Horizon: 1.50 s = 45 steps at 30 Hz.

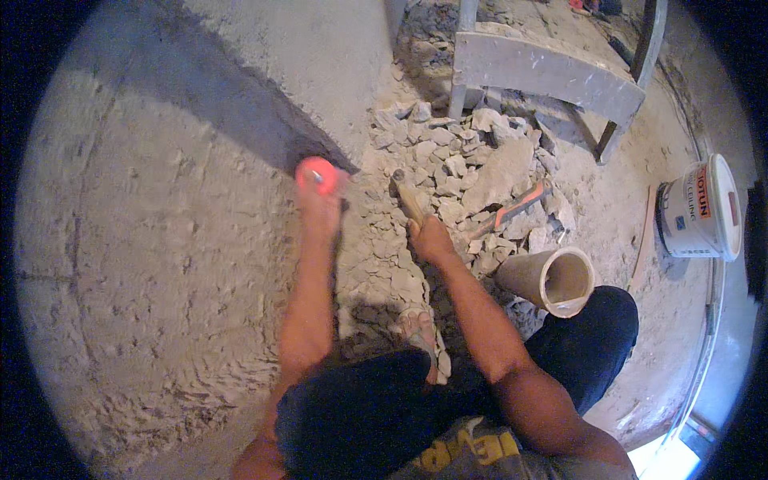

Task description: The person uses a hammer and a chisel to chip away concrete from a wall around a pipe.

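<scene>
My left hand (321, 207), blurred, is closed around a chisel with a round red hand guard (316, 174) against the rough plastered wall (180, 240). The chisel's metal end shows in the middle of the guard, while its tip is hidden. In my right hand (433, 240) is the wooden handle of a hammer (412, 201). Its small dark head is held over the broken rubble (441, 156), to the right of the chisel. A second hammer with an orange and black handle (521, 205) lies across the rubble beyond my right hand.
A beige open-ended tube (516, 276) stands tilted by my right knee. Farther right is a white Jotun paint bucket (690, 210) near a thin curved strip (645, 240). A dusty wooden frame (540, 69) stands behind the rubble. My sandalled foot (420, 330) rests on debris.
</scene>
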Motion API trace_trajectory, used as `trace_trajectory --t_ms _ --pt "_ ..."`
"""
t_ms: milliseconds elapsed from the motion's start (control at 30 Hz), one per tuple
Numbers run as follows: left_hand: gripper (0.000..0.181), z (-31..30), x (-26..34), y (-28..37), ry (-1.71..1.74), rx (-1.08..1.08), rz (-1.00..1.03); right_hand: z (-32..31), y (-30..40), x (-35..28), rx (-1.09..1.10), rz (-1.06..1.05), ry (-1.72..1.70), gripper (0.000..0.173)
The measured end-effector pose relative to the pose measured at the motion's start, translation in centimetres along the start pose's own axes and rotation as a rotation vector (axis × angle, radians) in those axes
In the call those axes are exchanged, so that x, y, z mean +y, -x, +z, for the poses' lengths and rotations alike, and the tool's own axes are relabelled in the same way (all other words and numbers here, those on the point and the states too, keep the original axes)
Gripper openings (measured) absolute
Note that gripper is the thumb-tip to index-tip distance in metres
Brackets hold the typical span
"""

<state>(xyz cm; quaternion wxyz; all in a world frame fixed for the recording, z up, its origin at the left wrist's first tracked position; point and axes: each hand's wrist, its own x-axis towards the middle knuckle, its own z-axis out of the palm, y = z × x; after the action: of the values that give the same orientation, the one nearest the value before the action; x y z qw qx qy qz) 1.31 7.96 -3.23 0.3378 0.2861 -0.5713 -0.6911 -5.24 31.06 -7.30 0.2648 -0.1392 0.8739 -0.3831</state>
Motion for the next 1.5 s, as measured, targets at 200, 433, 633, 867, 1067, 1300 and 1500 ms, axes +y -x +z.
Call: trace_trajectory --t_ms 200,433,633,867,1067,1300,1500 --pt "0.036 1.8 -6.1 11.7 0.024 -0.050 -0.306 -0.5 -1.2 0.9 0.078 -0.048 0.030 0.050" --pt "0.040 4.9 1.4 10.8 -0.400 -0.210 0.039 -1.3 -0.7 0.4 0.019 -0.074 -0.033 0.052" --pt "0.039 2.2 -0.2 8.0 -0.838 0.108 0.207 -0.7 -0.5 -0.2 -0.004 -0.167 0.045 0.053" --pt "0.033 1.1 1.3 7.7 -0.930 0.361 0.294 0.0 -1.5 1.8 0.022 -0.196 0.159 0.054" --pt "0.030 1.1 3.4 6.4 -0.689 0.464 -0.084 -0.1 -2.6 2.9 -0.004 -0.181 0.135 0.055" --pt "0.027 -0.3 3.1 5.4 -0.315 0.540 0.115 0.5 -1.5 1.2 0.009 -0.168 0.179 0.060" --pt "0.033 -1.0 2.2 3.5 -0.200 0.424 0.106 0.6 -1.9 2.3 0.040 -0.187 0.166 0.060"
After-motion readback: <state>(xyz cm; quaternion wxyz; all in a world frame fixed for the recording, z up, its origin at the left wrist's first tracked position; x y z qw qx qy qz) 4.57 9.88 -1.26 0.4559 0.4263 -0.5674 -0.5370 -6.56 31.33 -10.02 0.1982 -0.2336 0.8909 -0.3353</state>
